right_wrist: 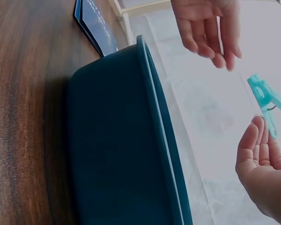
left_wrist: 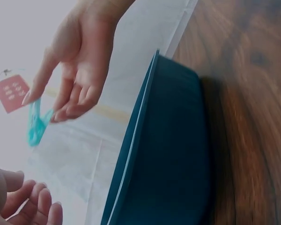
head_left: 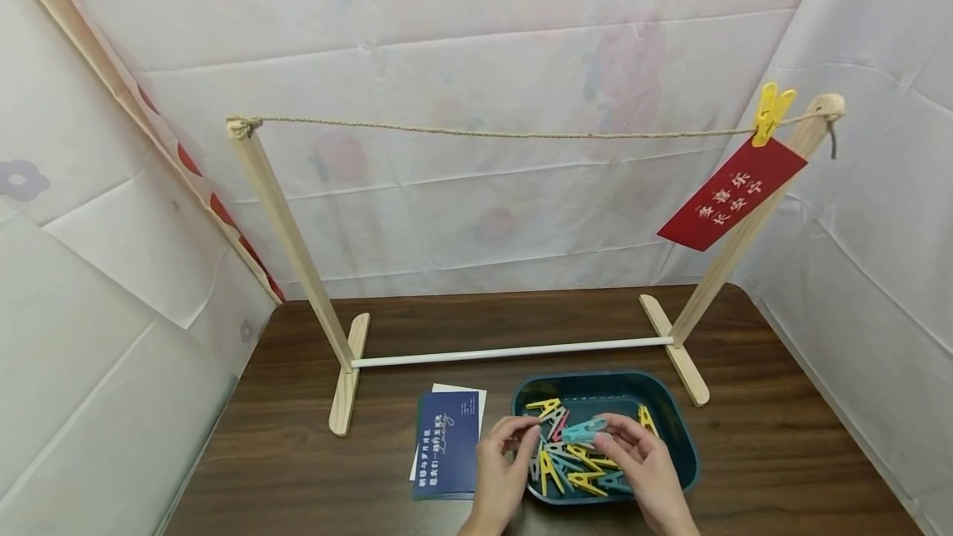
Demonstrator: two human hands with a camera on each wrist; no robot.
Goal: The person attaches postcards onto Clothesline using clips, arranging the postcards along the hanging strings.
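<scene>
My right grip (head_left: 633, 449) pinches teal clothespin (head_left: 584, 430) over bin (head_left: 681, 428), left grip (head_left: 506, 453) loose, empty, just beside; I'd judge: squeeze tail ends, lift w/o snagging pile.

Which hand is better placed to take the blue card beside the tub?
The left hand, probably. It hovers at the tub's left edge, right next to the card, and its fingers hold nothing. The right hand is farther away over the tub and already holds a teal peg.
</scene>
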